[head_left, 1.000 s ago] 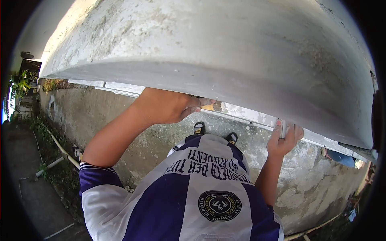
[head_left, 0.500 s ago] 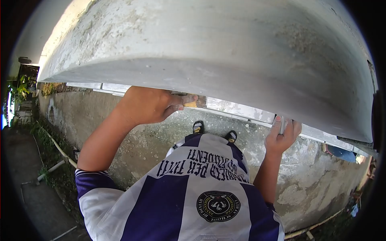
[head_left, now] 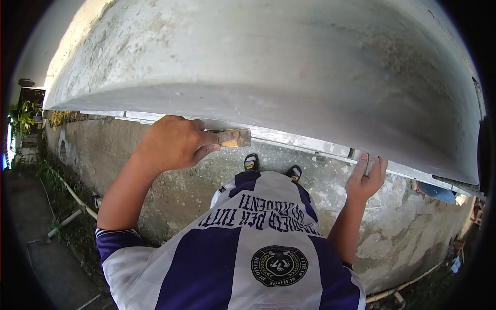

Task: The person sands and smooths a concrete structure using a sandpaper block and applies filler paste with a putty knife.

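Observation:
In my left hand (head_left: pixel 178 142) is a small putty knife (head_left: pixel 244 138) with a yellowish wooden handle and a flat, stained blade. The thumb and fingers pinch its handle, and the blade points right, close under the grey plastered edge (head_left: pixel 206 103). My right hand (head_left: pixel 364 178) is raised at the white strip (head_left: pixel 305 143) below that edge. Its thumb and fingers are closed round something narrow and grey, too hidden to name. Pale dust or plaster coats the fingertips of both hands.
The large plastered surface (head_left: pixel 217 46) fills the upper view and overhangs the white strip. Below lies a stained concrete floor (head_left: pixel 206 181), where my sandalled feet (head_left: pixel 251 162) stand. Plants (head_left: pixel 23 119) and pipes (head_left: pixel 72 188) lie at the left, a bluish object (head_left: pixel 436 192) at the right.
My left hand and the putty knife have shifted left and slightly down, so more of the blade shows. The right hand stays nearly in place, its fingers slightly shifted.

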{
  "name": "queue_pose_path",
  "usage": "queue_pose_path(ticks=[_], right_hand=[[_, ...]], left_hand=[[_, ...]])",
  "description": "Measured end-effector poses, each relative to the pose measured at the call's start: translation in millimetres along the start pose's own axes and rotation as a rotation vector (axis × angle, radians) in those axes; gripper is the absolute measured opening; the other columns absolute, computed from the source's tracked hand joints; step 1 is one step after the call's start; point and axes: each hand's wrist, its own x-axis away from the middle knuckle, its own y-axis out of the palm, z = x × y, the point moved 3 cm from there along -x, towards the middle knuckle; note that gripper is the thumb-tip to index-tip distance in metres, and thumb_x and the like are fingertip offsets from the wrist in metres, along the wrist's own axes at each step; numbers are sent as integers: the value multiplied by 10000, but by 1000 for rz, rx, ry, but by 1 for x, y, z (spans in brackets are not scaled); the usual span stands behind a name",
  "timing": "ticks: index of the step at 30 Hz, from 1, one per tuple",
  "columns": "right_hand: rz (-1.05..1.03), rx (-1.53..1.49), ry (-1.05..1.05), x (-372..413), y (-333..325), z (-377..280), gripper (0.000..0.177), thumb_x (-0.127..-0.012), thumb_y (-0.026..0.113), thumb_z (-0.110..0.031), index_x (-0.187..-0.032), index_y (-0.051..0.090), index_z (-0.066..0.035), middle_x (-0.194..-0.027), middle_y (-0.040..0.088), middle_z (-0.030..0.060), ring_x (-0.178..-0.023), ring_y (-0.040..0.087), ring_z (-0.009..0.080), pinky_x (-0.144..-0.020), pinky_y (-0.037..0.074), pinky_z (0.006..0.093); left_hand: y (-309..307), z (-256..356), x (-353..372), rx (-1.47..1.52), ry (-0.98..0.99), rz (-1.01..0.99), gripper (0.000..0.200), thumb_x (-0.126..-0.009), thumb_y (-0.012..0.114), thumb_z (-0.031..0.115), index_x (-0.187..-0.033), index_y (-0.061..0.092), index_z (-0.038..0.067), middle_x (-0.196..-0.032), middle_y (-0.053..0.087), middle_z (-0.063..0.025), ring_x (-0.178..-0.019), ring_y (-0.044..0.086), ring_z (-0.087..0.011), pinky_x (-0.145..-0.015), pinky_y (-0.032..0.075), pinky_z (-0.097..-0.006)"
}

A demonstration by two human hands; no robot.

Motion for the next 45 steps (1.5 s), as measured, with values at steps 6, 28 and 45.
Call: queue_pose_path(ticks=[6,28,45], right_hand=[[49,104,-10,-3,5,-6,197,-966,620,-67,-1081,706,69,-1185,661,256,-1067,654,405,-951,502,424],[52,28,-4,-1,7,0,190,-945,605,-20,-1080,713,59,-1192,662,250,-1054,657,396,-935,508,414],[11,75,-14,-3,7,-2,200,-956,595,-51,-1066,724,56,-1211,651,254,-1089,647,401,-944,497,419]], left_hand=[[13,25,-34,47,110,10,244,-936,669,378,-1107,774,240,-800,698,-98,-724,714,-302,-664,570,-452],[9,11,-4,37,-11,-25,337,-977,632,388,-1304,704,349,-797,686,-110,-649,694,-288,-620,562,-422],[9,10,-9,-7,9,77,481,-917,672,225,-1385,652,334,-808,691,-93,-605,690,-263,-529,541,-395]])
